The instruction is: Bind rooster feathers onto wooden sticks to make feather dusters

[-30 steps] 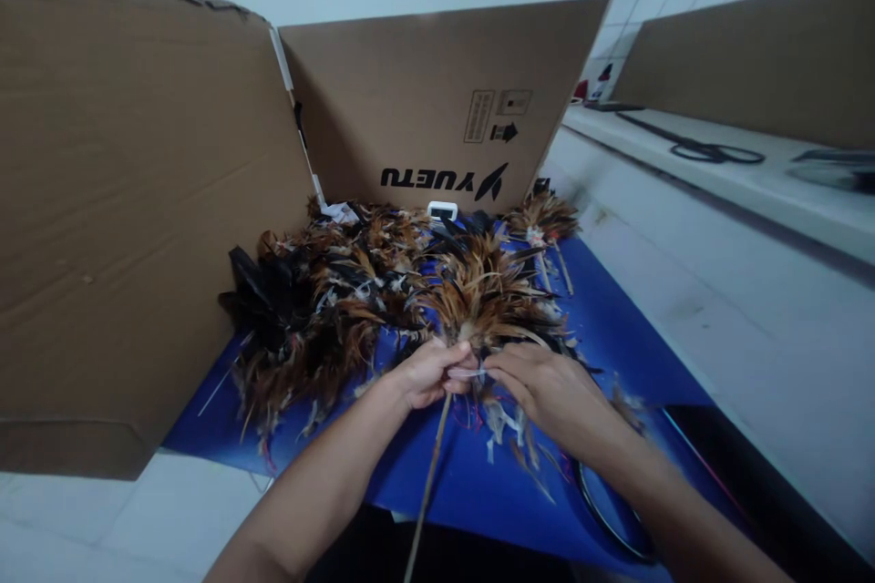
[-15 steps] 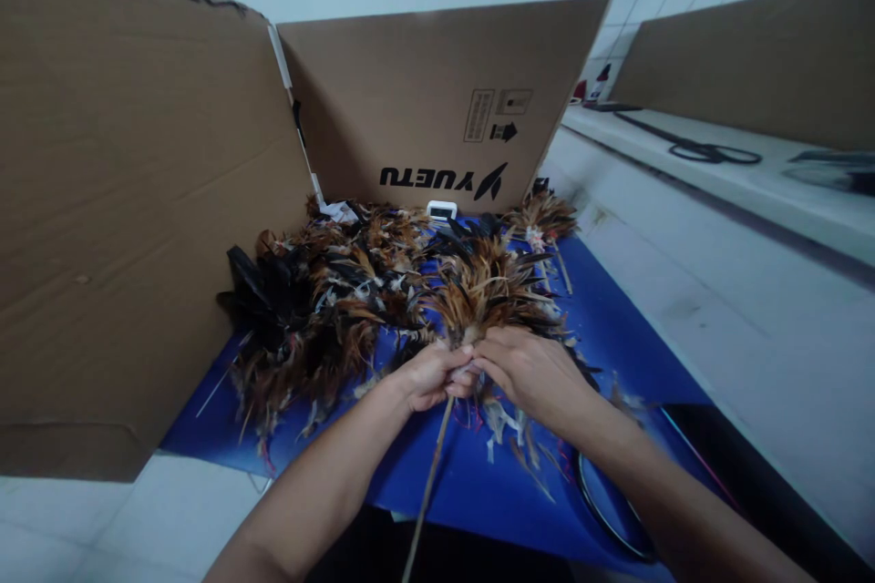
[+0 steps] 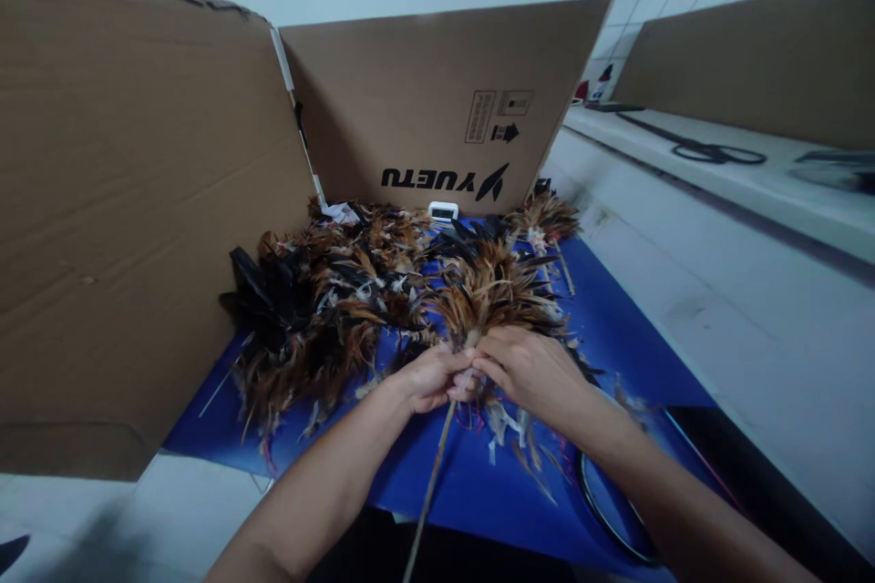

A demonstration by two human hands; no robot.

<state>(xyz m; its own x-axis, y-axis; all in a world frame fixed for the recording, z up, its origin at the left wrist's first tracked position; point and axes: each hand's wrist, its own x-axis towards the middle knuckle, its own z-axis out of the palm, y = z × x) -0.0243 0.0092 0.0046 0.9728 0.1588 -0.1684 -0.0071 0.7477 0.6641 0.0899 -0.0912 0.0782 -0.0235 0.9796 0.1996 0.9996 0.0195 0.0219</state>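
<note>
A feather duster (image 3: 488,287) with brown and black feathers fans out away from me in the head view, its thin stick (image 3: 432,483) running down toward my body. My left hand (image 3: 437,375) is closed around the stick just below the feathers. Against it, my right hand (image 3: 523,364) has its fingers pinched together at the feather bases; whatever lies between those fingertips is too small to make out. Loose feathers and reddish string (image 3: 470,417) lie under my hands on the blue mat (image 3: 410,506).
Bundles of feathers (image 3: 369,264) cover the mat's left and back. Cardboard panels (image 3: 410,91) stand behind and at left. A small white digital device (image 3: 444,211) sits at the back. Scissors (image 3: 711,150) lie on a right-hand ledge; a black hoop (image 3: 608,519) is near my right forearm.
Both hands stay at the feather bases with hardly any movement. The view has shifted very slightly, and a dark shape now shows at the lower left edge.
</note>
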